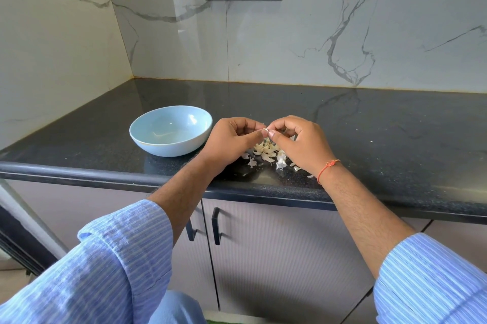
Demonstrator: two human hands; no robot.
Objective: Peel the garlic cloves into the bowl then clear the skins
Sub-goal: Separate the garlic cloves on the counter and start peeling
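A garlic clove [265, 131] is pinched between left hand [232, 143] and right hand [300, 143] — if squeezed, it could shoot past the bowl [147, 136] left of them.

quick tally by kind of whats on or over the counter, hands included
bowl: 1
hands, left hand and right hand: 2
garlic clove pinched between them: 1
pile of skins: 1
total: 5

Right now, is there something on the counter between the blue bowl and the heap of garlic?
In the head view only the left hand hangs over that stretch; the dark counter between the bowl and the garlic heap looks bare.
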